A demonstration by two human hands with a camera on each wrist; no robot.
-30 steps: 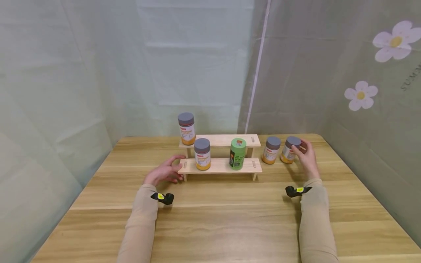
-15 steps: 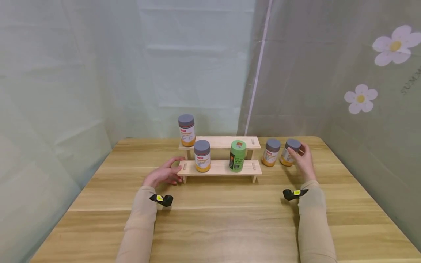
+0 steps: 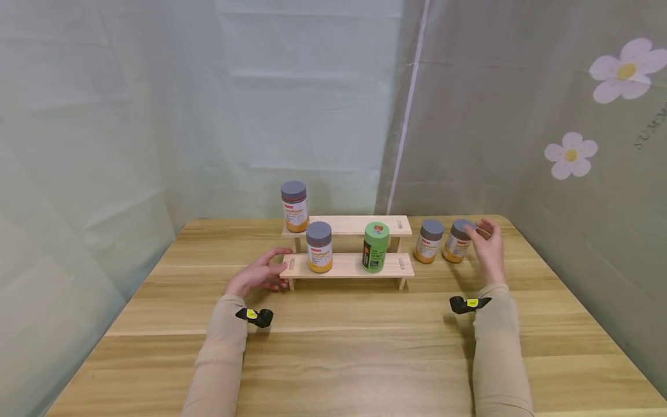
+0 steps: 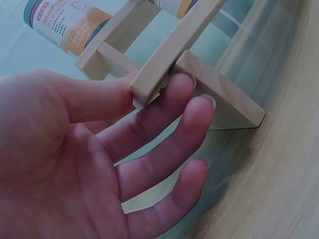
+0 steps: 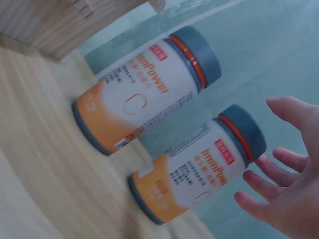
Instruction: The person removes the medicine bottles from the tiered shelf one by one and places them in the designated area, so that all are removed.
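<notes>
My left hand [image 3: 260,273] pinches the left end of a two-tier wooden display stand [image 3: 346,265]; in the left wrist view its thumb lies on the board and the fingers [image 4: 184,119] reach beneath. By the lid of the far-right supplement bottle [image 3: 457,243] is my right hand [image 3: 488,246]. The right wrist view shows its fingers [image 5: 269,172] spread loosely beside that bottle [image 5: 199,169], gripping nothing. Another grey-lidded bottle [image 3: 429,242] stands upright just left of it. On the lower tier are a grey-lidded bottle [image 3: 319,248] and a green bottle [image 3: 375,248].
A further grey-lidded bottle [image 3: 294,207] occupies the left end of the upper tier [image 3: 359,225]. Everything rests on a wood-grain table [image 3: 354,341]. Pale curtains [image 3: 312,104] hang behind it and along both sides.
My right hand has loosened from the far-right bottle and shifted slightly right; that bottle's label shows more. The left hand keeps its place on the stand.
</notes>
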